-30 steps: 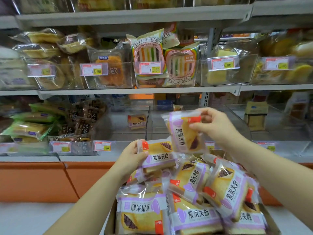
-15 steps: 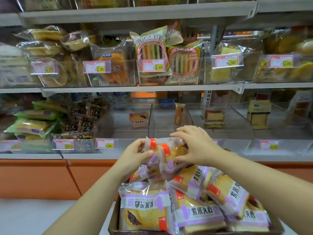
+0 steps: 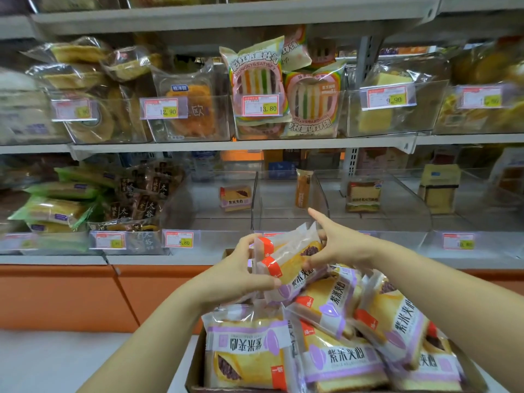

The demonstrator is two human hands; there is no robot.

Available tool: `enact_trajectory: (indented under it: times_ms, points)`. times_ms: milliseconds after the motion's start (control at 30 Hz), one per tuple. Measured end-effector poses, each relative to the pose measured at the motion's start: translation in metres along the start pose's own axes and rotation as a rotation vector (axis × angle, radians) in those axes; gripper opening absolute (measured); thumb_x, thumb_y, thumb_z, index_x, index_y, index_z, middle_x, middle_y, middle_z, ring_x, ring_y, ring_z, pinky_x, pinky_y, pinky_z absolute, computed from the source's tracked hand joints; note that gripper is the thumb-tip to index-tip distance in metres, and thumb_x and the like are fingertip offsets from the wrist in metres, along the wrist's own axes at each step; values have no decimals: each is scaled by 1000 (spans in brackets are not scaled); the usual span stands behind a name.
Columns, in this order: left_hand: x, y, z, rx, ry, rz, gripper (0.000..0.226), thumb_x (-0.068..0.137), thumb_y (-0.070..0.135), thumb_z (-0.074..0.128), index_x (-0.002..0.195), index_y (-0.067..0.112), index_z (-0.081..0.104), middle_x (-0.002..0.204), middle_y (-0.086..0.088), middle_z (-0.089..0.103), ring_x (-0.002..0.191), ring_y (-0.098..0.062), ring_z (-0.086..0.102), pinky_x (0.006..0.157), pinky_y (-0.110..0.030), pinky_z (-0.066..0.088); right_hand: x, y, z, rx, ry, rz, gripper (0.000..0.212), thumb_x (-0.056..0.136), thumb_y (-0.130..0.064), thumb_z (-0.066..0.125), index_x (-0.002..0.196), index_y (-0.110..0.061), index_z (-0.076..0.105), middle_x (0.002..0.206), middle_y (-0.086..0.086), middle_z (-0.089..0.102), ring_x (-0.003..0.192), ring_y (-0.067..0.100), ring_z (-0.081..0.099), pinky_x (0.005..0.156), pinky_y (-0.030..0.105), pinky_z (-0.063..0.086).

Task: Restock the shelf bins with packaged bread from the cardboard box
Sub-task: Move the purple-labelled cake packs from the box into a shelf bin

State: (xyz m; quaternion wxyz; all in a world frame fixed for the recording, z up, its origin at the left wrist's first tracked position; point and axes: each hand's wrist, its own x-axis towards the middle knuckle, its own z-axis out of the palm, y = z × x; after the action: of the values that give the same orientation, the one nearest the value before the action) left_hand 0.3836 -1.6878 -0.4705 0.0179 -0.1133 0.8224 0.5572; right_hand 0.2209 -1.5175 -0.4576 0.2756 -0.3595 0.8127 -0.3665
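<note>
A cardboard box at the bottom holds several purple-and-yellow bread packs. My left hand grips a stack of two such bread packs from the left, above the box. My right hand rests against the right side of the stack, index finger pointing up and fingers spread. Straight behind the stack is a clear shelf bin with an 8.80 tag, holding one matching pack at its back.
Neighbouring clear bins on the lower shelf each hold one or two items. The upper shelf carries full bins of other breads. An orange base panel runs under the lower shelf, with pale floor at bottom left.
My right hand brought one pack down from in front of the shelf onto the pack in my left hand, and its fingers have since spread. Both packs now sit stacked together.
</note>
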Motion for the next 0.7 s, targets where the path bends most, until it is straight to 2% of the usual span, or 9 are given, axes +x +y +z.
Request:
enact_trajectory:
  times_ms: [33,100,167,267,333,400,500,600,700]
  points:
    - [0,1,3,55,26,10,90,70,30,83,134,41,21,125,16,49,105,-7,61,85,-22,53,1,1,0,68,-12,13,118,71,-10,82,151,-31,-2,128,10,60,105,19,64,96,37,50]
    - [2,0,10,192,145,47,90,75,27,80,137,40,16,121,12,49,93,-2,60,65,-8,49,2,1,2,146,-5,18,107,72,-4,80,150,-27,11,117,7,65,102,18,66,93,38,52]
    - [6,-6,12,185,291,96,80,77,23,77,133,39,23,117,5,54,87,-5,61,57,-5,45,2,-1,5,177,24,-13,93,73,-2,79,145,-24,25,111,5,66,92,14,67,83,32,56]
    - [9,-17,3,18,449,187,63,76,11,76,121,34,38,112,5,60,99,-9,61,72,-12,46,0,-14,9,154,134,-112,77,72,-7,80,134,-25,38,105,2,66,81,8,66,68,19,53]
    - [7,-15,-9,-46,542,248,59,77,3,71,119,33,43,111,9,60,100,-1,59,75,-15,47,5,-26,14,134,204,-196,71,73,-11,80,129,-29,40,105,-1,64,81,8,65,65,17,52]
    - [5,-11,-24,-42,608,300,58,79,-5,64,118,33,44,110,15,59,97,10,56,77,-8,45,14,-42,20,137,234,-268,66,75,-13,78,125,-32,40,109,-4,62,85,6,64,62,16,51]
    - [14,-14,-55,30,690,309,59,80,-9,59,123,29,44,113,10,57,105,0,54,81,-7,42,41,-59,33,163,267,-367,62,77,-10,77,122,-30,40,112,-3,61,94,8,63,70,25,57]
    - [38,-27,-93,125,761,295,54,83,-5,58,125,27,46,121,2,54,112,-12,51,90,-23,43,81,-70,45,114,310,-397,59,79,-10,73,124,-29,38,109,0,62,97,15,62,81,32,56]
    - [74,-44,-129,131,771,251,53,88,-2,55,129,30,44,117,8,55,104,-11,54,82,-25,47,136,-73,51,68,318,-382,56,81,-13,70,122,-31,37,109,0,62,96,15,60,82,31,55]
